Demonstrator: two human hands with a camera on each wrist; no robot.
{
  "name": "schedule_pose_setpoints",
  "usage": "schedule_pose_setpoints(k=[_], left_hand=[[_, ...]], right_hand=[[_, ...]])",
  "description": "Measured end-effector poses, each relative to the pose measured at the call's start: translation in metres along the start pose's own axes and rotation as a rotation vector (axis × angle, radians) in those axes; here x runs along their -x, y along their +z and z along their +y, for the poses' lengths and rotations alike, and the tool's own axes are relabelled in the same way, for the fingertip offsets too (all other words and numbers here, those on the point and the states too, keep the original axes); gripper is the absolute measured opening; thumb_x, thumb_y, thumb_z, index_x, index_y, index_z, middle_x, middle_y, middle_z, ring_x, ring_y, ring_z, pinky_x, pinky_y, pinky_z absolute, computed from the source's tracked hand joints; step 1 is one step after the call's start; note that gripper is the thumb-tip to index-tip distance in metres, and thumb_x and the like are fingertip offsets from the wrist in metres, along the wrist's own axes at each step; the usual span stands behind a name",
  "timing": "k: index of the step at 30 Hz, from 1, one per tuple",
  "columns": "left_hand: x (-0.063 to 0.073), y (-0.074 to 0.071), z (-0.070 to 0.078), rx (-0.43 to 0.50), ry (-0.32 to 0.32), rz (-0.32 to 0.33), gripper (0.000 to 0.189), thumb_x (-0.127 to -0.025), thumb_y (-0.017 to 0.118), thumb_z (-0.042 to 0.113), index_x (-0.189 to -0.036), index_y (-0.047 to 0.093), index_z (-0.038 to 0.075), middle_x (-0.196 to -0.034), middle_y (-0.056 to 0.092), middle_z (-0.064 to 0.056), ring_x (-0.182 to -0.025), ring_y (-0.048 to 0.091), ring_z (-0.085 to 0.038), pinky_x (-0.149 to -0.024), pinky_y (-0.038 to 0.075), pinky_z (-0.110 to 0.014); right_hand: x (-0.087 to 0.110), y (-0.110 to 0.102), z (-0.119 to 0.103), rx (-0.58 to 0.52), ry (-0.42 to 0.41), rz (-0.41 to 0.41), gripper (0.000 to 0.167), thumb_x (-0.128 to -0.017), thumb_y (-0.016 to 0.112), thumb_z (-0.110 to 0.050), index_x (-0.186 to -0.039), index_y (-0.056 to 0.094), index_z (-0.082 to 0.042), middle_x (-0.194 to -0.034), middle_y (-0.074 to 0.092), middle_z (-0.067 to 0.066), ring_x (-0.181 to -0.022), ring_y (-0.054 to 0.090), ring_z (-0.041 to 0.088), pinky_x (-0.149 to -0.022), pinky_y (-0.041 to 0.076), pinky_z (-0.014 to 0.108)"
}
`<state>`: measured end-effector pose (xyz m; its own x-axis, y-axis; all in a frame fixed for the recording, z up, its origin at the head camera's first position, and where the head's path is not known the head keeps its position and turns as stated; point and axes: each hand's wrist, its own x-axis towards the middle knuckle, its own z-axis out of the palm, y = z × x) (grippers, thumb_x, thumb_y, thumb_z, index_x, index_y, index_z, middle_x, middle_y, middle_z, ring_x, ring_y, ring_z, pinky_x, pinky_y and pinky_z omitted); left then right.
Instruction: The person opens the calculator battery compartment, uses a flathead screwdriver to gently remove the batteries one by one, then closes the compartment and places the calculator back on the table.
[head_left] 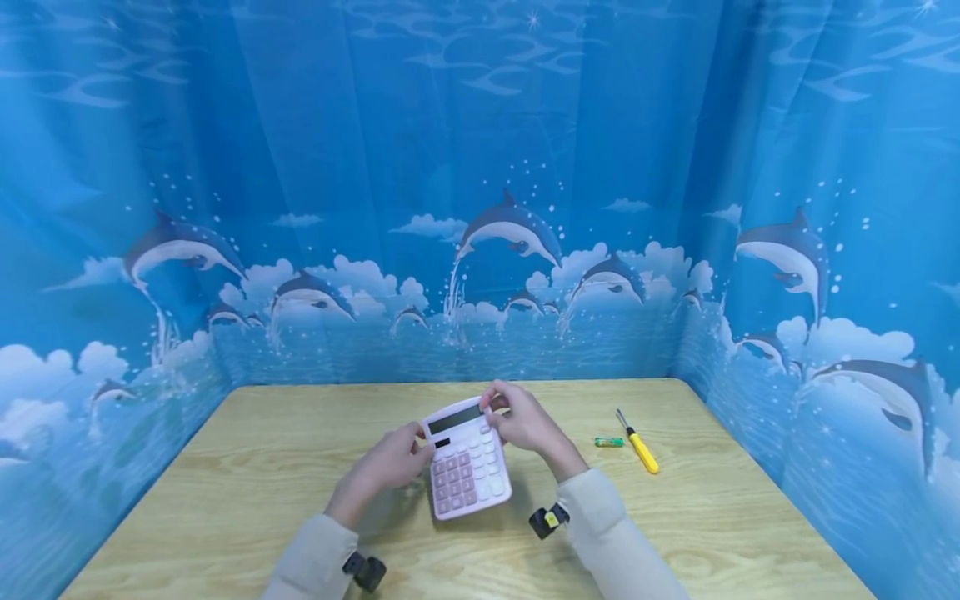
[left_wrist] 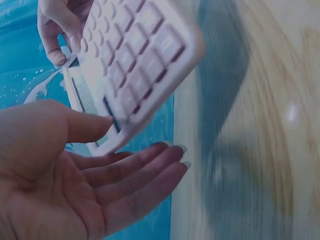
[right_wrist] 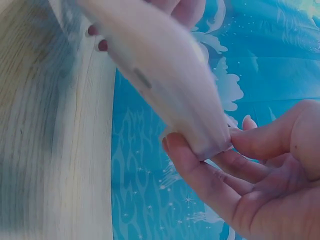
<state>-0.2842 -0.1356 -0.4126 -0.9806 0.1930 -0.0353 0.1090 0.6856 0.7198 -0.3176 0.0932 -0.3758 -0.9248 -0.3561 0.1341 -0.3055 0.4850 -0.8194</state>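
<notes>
A pink calculator point(head_left: 467, 458) is held tilted above the table, its keys and dark display facing the head camera. My left hand point(head_left: 388, 460) pinches its left edge near the display, the thumb on the front face and the other fingers stretched out beneath. At the top right corner my right hand point(head_left: 522, 419) pinches it between thumb and fingers. The right wrist view shows the calculator's pale side and back point(right_wrist: 160, 70), with the right fingertips curled at its end. Keys point(left_wrist: 132, 47) fill much of the left wrist view.
A green battery point(head_left: 609, 442) lies on the wooden table point(head_left: 285, 450) to the right of the hands. Beside it is a screwdriver point(head_left: 641, 450) with a yellow handle. A blue curtain point(head_left: 405, 167) printed with dolphins surrounds the table's back and sides.
</notes>
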Motion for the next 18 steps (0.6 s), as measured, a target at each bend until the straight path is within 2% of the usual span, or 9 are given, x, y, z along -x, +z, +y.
schedule_pose_setpoints(k=[5,9,13,18], left_hand=[[-0.0015,0.0059,0.0010,0.121,0.005,0.011,0.027,-0.106,0.052,0.013,-0.124,0.049,-0.008,-0.086,0.065,-0.013,-0.069,0.066,-0.021,-0.058,0.061,-0.038],[-0.0023,0.0081,0.0018,0.201,0.004,0.010,0.032,-0.107,0.049,0.010,-0.129,0.043,-0.012,-0.086,0.065,-0.017,-0.067,0.067,-0.020,-0.058,0.063,-0.039],[-0.0025,0.0080,0.0029,0.205,-0.025,0.010,0.043,-0.106,0.054,0.014,-0.136,0.040,-0.013,-0.087,0.062,-0.016,-0.067,0.066,-0.021,-0.057,0.062,-0.038],[-0.0021,0.0070,0.0037,0.167,-0.040,0.013,0.050,-0.104,0.059,0.015,-0.140,0.039,-0.013,-0.085,0.060,-0.014,-0.065,0.063,-0.021,-0.056,0.061,-0.037]], right_hand=[[0.0000,0.0006,0.0010,-0.036,0.037,-0.002,0.014,-0.098,0.057,0.006,-0.108,0.059,-0.005,-0.113,0.069,0.019,-0.085,0.068,0.020,-0.061,0.061,0.031],[-0.0001,0.0009,0.0025,-0.060,0.069,-0.012,0.014,-0.099,0.056,0.004,-0.110,0.058,-0.005,-0.116,0.068,0.019,-0.085,0.068,0.021,-0.062,0.063,0.034],[-0.0003,0.0006,0.0049,-0.061,0.076,-0.025,0.014,-0.100,0.055,0.003,-0.110,0.056,-0.005,-0.116,0.067,0.020,-0.083,0.068,0.021,-0.060,0.062,0.035],[-0.0006,-0.0004,0.0076,-0.070,0.106,-0.061,0.015,-0.100,0.056,-0.001,-0.114,0.055,-0.006,-0.123,0.066,0.021,-0.083,0.069,0.022,-0.060,0.063,0.035]])
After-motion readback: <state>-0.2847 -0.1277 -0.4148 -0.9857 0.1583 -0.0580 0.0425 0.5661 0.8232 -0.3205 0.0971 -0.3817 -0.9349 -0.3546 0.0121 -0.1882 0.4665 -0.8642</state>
